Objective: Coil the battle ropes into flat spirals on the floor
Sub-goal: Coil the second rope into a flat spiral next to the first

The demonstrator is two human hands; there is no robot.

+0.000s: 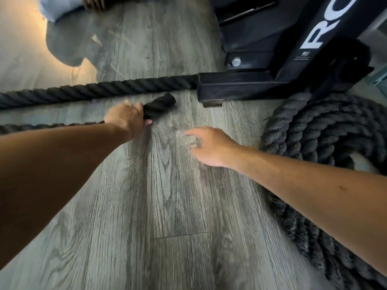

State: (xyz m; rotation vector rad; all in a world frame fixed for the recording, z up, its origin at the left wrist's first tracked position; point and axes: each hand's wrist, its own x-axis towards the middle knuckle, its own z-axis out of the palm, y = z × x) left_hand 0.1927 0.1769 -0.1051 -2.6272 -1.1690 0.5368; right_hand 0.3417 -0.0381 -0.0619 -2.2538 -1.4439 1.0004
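Now | left hand [127, 118] grips twisted black rope end [160, 105]; right hand [209, 146] spread

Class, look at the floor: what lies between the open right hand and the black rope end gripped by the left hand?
Only bare grey wood-plank floor, as the head view shows, between right hand and rope end.

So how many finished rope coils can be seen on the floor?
1. The coil lies at the right, beside the rack base, partly under the right arm. The left hand grips an uncoiled rope end. More may lie outside the view.
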